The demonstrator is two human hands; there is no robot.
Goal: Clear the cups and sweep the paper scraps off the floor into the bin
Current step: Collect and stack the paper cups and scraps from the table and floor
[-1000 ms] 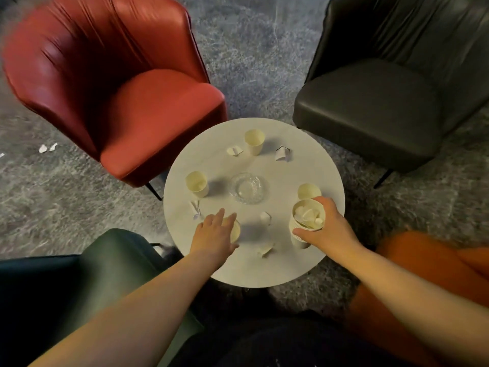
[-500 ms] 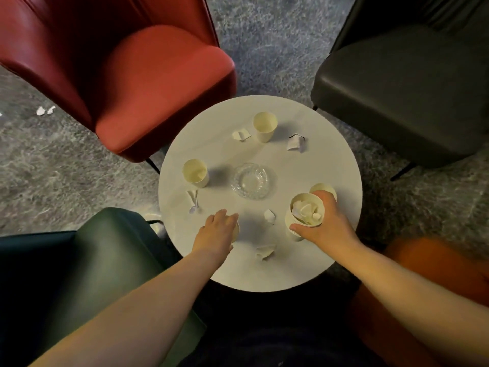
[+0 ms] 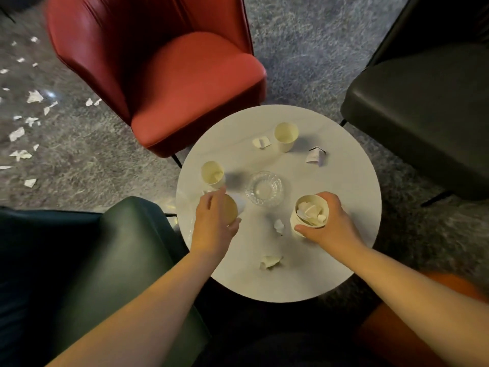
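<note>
The left hand [image 3: 214,223] curls over a paper cup [image 3: 230,213] near the left edge of the round white table [image 3: 304,276]; the hand hides most of that cup, so only part of its rim and tan inside shows. The right hand [image 3: 329,225] wraps its fingers and thumb round a stack of paper cups [image 3: 308,217], the top one stuffed with crumpled paper; how many cups are nested there cannot be told.

Two more paper cups stand free: one [image 3: 212,174] just beyond the left hand with a scrap inside, another [image 3: 285,135] on the far side of the table. A clear glass ashtray [image 3: 263,188] sits at the centre, between the hands. Loose scraps lie on the tabletop: a folded one [image 3: 261,142] beside the far cup, one with faint printed lines [image 3: 315,156] too small to read, a small one [image 3: 278,225] just left of the stack, and a torn piece [image 3: 270,261] near the front edge.

Paper scraps [image 3: 25,128] litter the grey carpet [image 3: 79,165] at far left, blurred. A red armchair [image 3: 164,75], a black armchair [image 3: 423,115], a dark green chair [image 3: 92,260] and an orange seat [image 3: 418,313] ring the table, all cut off by the frame.
</note>
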